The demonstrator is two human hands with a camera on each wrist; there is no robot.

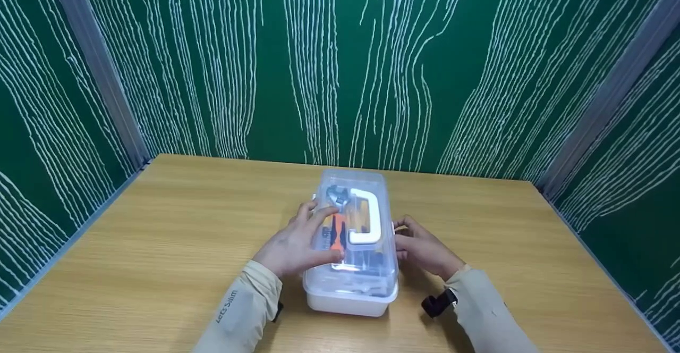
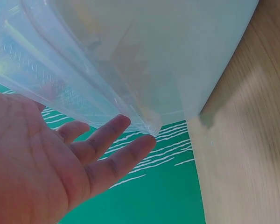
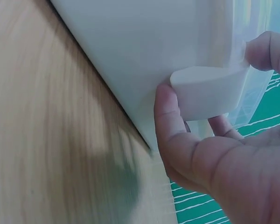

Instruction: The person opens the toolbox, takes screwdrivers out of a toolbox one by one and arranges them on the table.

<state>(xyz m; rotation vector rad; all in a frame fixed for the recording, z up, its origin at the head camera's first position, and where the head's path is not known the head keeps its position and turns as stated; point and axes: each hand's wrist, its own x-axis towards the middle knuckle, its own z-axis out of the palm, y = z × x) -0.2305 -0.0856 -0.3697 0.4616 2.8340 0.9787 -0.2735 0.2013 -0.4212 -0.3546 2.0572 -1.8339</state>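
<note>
A toolbox [image 1: 345, 304] with a clear lid and a whitish base stands lengthwise on the table, its lid down. A white handle [image 1: 374, 217] lies flat on top. Through the lid show an adjustable wrench [image 1: 338, 195] and an orange-and-dark tool [image 1: 338, 230]. My left hand [image 1: 292, 245] rests on the lid's left side, fingers spread, thumb across the near part. Its fingers reach down along the lid's edge in the left wrist view. My right hand [image 1: 425, 248] pinches the white latch [image 3: 207, 93] on the right side, thumb at its upper edge and fingers at its lower edge.
The wooden table [image 1: 186, 246] extends to both sides of the toolbox. Behind it stands a green wall [image 1: 361, 76] with white wavy lines, and similar panels flank the table. A dark band [image 1: 440, 303] is at the right wrist.
</note>
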